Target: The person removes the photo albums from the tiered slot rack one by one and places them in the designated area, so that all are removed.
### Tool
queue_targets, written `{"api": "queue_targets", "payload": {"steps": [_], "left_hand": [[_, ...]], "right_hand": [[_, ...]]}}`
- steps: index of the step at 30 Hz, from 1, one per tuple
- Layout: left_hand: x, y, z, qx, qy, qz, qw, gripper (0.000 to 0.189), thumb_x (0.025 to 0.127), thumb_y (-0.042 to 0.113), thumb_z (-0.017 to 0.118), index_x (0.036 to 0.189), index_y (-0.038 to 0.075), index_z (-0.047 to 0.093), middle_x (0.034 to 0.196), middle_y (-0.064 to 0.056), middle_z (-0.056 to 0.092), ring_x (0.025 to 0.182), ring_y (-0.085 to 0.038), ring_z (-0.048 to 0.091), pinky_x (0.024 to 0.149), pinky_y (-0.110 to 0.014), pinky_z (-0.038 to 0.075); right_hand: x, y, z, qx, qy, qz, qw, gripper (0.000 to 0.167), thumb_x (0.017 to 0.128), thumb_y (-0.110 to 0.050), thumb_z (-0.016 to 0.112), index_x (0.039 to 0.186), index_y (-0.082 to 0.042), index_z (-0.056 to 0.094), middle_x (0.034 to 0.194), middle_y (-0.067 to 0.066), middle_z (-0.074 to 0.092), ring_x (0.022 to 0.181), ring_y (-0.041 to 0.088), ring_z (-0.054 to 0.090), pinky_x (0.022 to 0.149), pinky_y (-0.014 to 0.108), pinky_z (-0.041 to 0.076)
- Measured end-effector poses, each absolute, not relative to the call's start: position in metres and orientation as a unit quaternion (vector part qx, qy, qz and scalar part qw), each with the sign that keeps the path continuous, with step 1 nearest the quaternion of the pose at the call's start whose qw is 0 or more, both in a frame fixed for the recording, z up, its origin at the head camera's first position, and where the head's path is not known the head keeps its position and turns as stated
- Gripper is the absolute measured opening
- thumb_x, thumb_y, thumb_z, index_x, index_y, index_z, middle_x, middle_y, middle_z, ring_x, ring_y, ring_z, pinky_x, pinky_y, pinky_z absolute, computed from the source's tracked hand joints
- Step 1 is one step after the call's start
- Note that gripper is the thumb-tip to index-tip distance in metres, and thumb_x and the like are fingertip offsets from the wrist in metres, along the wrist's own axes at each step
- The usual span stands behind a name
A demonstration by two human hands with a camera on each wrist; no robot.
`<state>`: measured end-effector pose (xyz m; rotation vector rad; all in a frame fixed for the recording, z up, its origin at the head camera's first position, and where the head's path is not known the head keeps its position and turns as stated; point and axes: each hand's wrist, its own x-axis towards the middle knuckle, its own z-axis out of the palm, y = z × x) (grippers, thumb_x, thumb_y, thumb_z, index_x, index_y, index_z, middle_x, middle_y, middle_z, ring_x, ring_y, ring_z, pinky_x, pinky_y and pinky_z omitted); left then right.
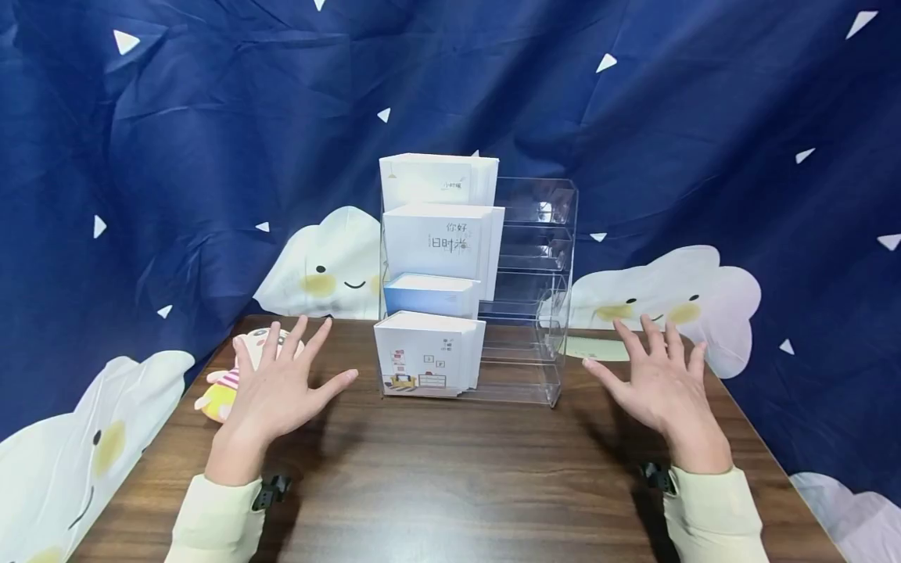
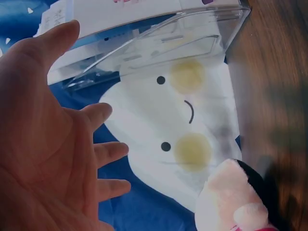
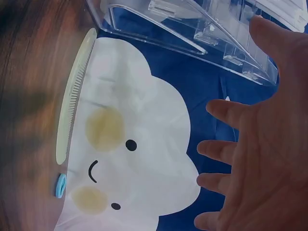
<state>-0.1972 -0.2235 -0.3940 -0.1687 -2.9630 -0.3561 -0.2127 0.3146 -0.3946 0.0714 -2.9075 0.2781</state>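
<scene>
My left hand [image 1: 278, 391] is held over the left side of the table, fingers straight and spread, nothing in it. Behind it, partly covered, is a plush toy [image 1: 224, 391] with a pink-striped top and yellow bottom. Spread the same way, my bare right hand [image 1: 662, 395] hovers over the right side. Between the hands stands a clear tiered rack [image 1: 552, 379]. Its left half holds stacks of white printed cards or booklets [image 1: 422, 352] on several tiers, with a blue-covered stack [image 1: 425, 299] on one. The rack's right half shows bare tiers.
A pale green comb [image 3: 72, 108] lies at the back right of the table [image 1: 450, 477], beside a small light blue ring [image 3: 60, 186]. A dark blue curtain [image 1: 246, 117] with white clouds hangs right behind the table and along its sides.
</scene>
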Motion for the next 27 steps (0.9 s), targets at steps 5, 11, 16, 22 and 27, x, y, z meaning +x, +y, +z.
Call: {"api": "queue_targets", "payload": {"steps": [5, 11, 16, 22, 27], "left_hand": [[-0.203, -0.221, -0.397, -0.064, -0.987, -0.122, 0.084, 0.103, 0.099, 0.089, 0.052, 0.178, 0.028, 0.032, 0.185, -0.021, 0.029, 0.17, -0.06, 0.014, 0.126, -0.091, -0.011], [-0.215, -0.209, -0.412, -0.115, -0.975, -0.153, 0.112, 0.094, 0.1, 0.072, 0.07, 0.173, 0.019, 0.045, 0.174, -0.022, 0.048, 0.162, -0.055, 0.041, 0.131, -0.084, 0.021], [-0.233, -0.194, -0.423, -0.133, -0.951, -0.265, 0.089, 0.091, 0.1, 0.058, 0.08, 0.172, 0.015, 0.045, 0.167, -0.021, 0.056, 0.151, -0.046, 0.058, 0.121, -0.069, 0.049], [-0.25, -0.188, -0.438, -0.114, -0.918, -0.375, 0.066, 0.093, 0.096, 0.046, 0.089, 0.171, 0.014, 0.044, 0.163, -0.021, 0.06, 0.141, -0.041, 0.068, 0.118, -0.063, 0.055], [-0.257, -0.188, -0.451, -0.113, -0.892, -0.436, 0.052, 0.089, 0.094, 0.035, 0.093, 0.168, 0.012, 0.05, 0.155, -0.016, 0.068, 0.128, -0.033, 0.076, 0.108, -0.05, 0.065]], "right_hand": [[-0.214, 0.308, -0.384, 0.041, -0.985, 0.108, 0.127, 0.096, 0.104, -0.078, 0.055, 0.172, -0.012, 0.039, 0.178, 0.036, 0.025, 0.162, 0.07, 0.016, 0.122, 0.093, 0.006], [-0.203, 0.279, -0.367, 0.102, -0.971, 0.145, 0.158, 0.09, 0.101, -0.066, 0.072, 0.168, -0.012, 0.046, 0.175, 0.034, 0.035, 0.16, 0.063, 0.029, 0.124, 0.088, 0.018], [-0.203, 0.244, -0.353, 0.162, -0.953, 0.186, 0.177, 0.076, 0.104, -0.048, 0.077, 0.164, -0.008, 0.053, 0.168, 0.03, 0.049, 0.157, 0.053, 0.043, 0.127, 0.077, 0.031], [-0.214, 0.195, -0.347, 0.193, -0.921, 0.274, 0.199, 0.063, 0.102, -0.036, 0.083, 0.155, -0.008, 0.064, 0.152, 0.02, 0.069, 0.144, 0.043, 0.063, 0.121, 0.065, 0.05], [-0.232, 0.16, -0.356, 0.175, -0.887, 0.369, 0.217, 0.055, 0.096, -0.029, 0.091, 0.144, -0.009, 0.073, 0.136, 0.015, 0.078, 0.127, 0.039, 0.073, 0.11, 0.059, 0.057]]}}
